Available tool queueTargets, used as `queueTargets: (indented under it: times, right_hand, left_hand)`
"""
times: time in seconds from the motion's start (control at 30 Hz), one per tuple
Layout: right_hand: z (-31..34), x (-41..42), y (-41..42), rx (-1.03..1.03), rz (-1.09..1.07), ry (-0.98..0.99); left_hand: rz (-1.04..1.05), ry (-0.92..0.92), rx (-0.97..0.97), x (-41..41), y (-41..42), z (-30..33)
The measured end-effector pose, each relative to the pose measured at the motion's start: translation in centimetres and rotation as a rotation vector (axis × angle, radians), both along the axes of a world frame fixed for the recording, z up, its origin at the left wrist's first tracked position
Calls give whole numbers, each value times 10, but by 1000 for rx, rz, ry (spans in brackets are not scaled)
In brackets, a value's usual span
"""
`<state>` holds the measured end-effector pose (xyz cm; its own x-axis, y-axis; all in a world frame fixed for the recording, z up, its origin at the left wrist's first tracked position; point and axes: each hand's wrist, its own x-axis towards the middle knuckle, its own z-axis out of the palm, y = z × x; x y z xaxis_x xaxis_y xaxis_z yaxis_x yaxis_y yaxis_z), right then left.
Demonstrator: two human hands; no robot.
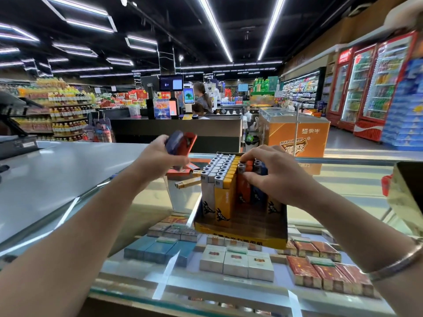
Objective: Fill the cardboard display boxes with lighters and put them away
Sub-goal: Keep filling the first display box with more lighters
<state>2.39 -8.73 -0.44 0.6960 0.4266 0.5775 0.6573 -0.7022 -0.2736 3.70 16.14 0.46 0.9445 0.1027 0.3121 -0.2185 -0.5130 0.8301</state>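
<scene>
Display box: the yellow cardboard display box (240, 232) stands in the middle of the glass bench (343, 191), well back from the bench's near edge.
Lighters: rows of white, yellow, orange and blue lighters (219, 179) stand upright in it; the front strip of the box floor is bare.
Right hand: the right hand (274, 172) curls over the box top at 3 o'clock and pinches an orange lighter.
Left hand: the left hand (160, 156) is up at 10 o'clock from the box and grips a bunch of blue and red lighters (180, 145).
Loose lighter: one yellow lighter (187, 183) lies flat at 9 o'clock, just beside the box.
Open room: bare glass lies at 3 o'clock, as far as a gold box (407, 197) at the bench's right edge.
</scene>
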Motion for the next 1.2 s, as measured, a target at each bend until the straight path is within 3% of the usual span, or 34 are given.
queueTargets:
  times: [0.17,0.27,0.47,0.7,0.93,1.07,1.2]
  right_hand:
    - [-2,2,-1,-18,-18,-43]
    - [-1,2,0,83,30,-67]
    - [11,-12,9,398,218,-328]
    - [10,-21,13,233,184,-522]
    - [14,-25,10,264,195,-588]
    - [18,-25,8,424,228,-528]
    - [24,-23,3,712,317,-241]
  left_hand:
    - [-180,-280,-218,-10,-57,26]
    - [-258,-365,-314,-15,-83,33]
    - [-339,-386,-382,-21,-100,28]
    - [-451,-409,-452,-31,-103,22]
    - [-486,-373,-489,-37,-103,21]
    - [-457,-411,-470,-38,-97,26]
    - [-339,-438,-470,-32,-89,27]
